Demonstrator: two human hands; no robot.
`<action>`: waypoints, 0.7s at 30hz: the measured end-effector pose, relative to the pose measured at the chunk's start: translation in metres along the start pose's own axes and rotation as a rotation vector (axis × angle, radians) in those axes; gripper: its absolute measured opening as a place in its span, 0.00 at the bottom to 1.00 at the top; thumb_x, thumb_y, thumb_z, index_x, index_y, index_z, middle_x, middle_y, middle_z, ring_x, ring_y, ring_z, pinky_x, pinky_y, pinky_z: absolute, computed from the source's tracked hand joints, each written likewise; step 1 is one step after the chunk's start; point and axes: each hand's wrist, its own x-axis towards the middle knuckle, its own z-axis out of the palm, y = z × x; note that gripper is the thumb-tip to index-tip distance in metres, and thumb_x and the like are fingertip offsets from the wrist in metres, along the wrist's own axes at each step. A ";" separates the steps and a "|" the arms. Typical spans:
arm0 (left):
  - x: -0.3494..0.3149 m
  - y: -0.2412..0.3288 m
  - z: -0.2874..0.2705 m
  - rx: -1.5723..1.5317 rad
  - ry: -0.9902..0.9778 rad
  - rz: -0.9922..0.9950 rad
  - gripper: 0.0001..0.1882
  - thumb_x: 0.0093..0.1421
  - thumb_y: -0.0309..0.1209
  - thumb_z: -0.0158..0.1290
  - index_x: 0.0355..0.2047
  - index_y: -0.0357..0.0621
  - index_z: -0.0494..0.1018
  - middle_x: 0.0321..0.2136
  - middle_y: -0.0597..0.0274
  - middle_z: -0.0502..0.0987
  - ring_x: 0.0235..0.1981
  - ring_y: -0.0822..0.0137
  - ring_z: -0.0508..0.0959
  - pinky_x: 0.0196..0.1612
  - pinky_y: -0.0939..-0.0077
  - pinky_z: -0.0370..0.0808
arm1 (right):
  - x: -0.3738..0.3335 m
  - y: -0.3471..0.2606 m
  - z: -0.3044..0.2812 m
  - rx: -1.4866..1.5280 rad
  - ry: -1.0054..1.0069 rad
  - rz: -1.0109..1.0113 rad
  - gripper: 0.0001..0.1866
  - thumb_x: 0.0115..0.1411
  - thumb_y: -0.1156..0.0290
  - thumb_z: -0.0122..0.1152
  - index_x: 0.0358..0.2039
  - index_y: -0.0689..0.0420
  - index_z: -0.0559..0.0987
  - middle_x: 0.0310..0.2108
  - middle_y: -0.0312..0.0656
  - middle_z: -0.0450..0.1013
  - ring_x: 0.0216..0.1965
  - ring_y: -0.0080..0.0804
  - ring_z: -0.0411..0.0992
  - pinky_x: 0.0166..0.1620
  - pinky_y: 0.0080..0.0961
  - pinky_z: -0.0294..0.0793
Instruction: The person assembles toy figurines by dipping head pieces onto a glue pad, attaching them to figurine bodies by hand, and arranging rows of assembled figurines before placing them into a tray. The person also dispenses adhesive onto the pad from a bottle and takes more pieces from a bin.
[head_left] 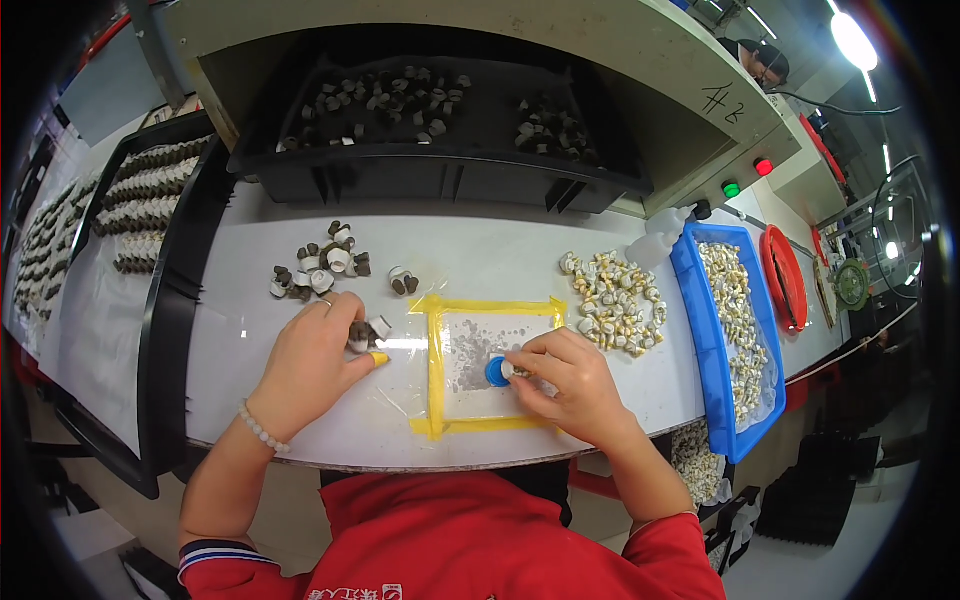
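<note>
My left hand (pixel 318 352), with yellow tape on its thumb, is closed on a small brown-and-white piece (pixel 362 338). Between my right hand's (pixel 575 385) thumb and fingers is a small white piece (pixel 508 369), mostly covered by the fingertips. It meets the edge of a small round blue dish (pixel 494 374); I cannot tell whether they touch. Yellow tape (pixel 436 370) frames a square of wet-looking spots around the dish. Beyond my left hand lie a pile of brown-and-white pieces (pixel 322 262) and a separate pair (pixel 403 281). White-and-gold pieces (pixel 615 305) are heaped beyond my right hand.
A black tray (pixel 450 170) of brown-and-white pieces stands under a shelf at the back. Another black tray (pixel 165 330) holds rows at left. At right are a blue tray (pixel 700 345), a white bottle (pixel 655 240) and a red dish (pixel 783 280). A person (pixel 760 65) is farther off.
</note>
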 end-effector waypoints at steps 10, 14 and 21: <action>0.061 -0.001 0.026 0.240 0.199 0.381 0.14 0.46 0.22 0.53 0.35 0.36 0.68 0.33 0.49 0.71 0.37 0.52 0.72 0.41 0.62 0.71 | 0.002 -0.003 -0.003 -0.011 0.000 -0.009 0.12 0.43 0.77 0.65 0.32 0.58 0.80 0.28 0.39 0.73 0.29 0.35 0.71 0.32 0.28 0.71; 0.061 0.006 0.018 0.111 0.191 0.319 0.12 0.46 0.19 0.52 0.34 0.34 0.71 0.31 0.48 0.72 0.33 0.58 0.74 0.36 0.68 0.74 | 0.002 -0.002 -0.004 -0.005 -0.012 -0.004 0.13 0.42 0.77 0.65 0.32 0.58 0.80 0.28 0.39 0.73 0.29 0.35 0.71 0.31 0.28 0.70; -0.002 0.026 0.030 -1.200 -0.027 0.019 0.14 0.60 0.20 0.48 0.46 0.31 0.70 0.39 0.52 0.75 0.39 0.64 0.78 0.43 0.77 0.76 | 0.002 0.001 -0.002 -0.009 -0.001 -0.014 0.12 0.43 0.77 0.65 0.33 0.57 0.80 0.28 0.38 0.73 0.29 0.34 0.71 0.31 0.28 0.70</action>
